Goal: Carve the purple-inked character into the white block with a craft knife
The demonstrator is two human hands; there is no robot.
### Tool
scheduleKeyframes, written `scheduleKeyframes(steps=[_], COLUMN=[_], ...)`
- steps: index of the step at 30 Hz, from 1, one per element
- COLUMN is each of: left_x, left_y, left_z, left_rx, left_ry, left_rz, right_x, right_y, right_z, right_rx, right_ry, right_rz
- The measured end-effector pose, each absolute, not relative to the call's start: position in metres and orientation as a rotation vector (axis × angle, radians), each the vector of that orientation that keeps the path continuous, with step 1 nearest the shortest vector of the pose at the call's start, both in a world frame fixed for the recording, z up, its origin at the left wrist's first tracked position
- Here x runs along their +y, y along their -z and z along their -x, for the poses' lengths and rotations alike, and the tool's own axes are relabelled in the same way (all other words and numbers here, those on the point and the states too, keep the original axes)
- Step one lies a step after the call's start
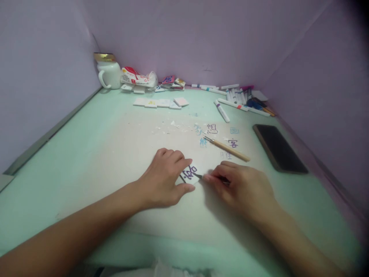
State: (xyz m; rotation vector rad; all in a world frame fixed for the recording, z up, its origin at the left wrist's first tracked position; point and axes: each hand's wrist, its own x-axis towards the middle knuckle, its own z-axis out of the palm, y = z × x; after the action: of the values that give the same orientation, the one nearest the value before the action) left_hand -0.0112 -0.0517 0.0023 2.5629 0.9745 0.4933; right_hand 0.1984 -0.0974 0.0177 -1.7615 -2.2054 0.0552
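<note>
My left hand grips a small white square block between thumb and fingers, flat against the table. A purple character is drawn on the block's top face, and one side edge looks dark. In my right hand is a thin carving knife, closed in the fingers; its dark pointed blade meets the block's face by the purple strokes. My fingers hide most of its handle. Just beyond my right hand lies a wooden-handled gouge with a metal tip.
White shavings and characters inked on the table lie beyond my hands. A phone rests at right. White blocks, markers, a tissue pack and a white mug stand toward the back wall.
</note>
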Motion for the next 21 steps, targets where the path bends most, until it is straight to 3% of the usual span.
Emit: scheduleKeyframes(steps=[5,15,21], left_x=[-0.0512,-0.0514,-0.0515], left_y=[-0.0025,-0.0021,-0.0037], left_z=[0.0111,0.0113,0.0108], left_rx=[0.973,0.955,0.946], left_ry=[-0.486,-0.511,-0.5], left_rz=[-2.569,-2.577,-2.565], right_x=[-0.098,-0.1026,-0.1005], right_y=[-0.0161,-0.0093,-0.0127], right_z=[-0.1989,-0.1972,-0.1976], right_rx=[-2.225,-2.23,-2.305], right_ry=[-0.011,0.423,0.41], right_rz=[1.711,1.513,1.48])
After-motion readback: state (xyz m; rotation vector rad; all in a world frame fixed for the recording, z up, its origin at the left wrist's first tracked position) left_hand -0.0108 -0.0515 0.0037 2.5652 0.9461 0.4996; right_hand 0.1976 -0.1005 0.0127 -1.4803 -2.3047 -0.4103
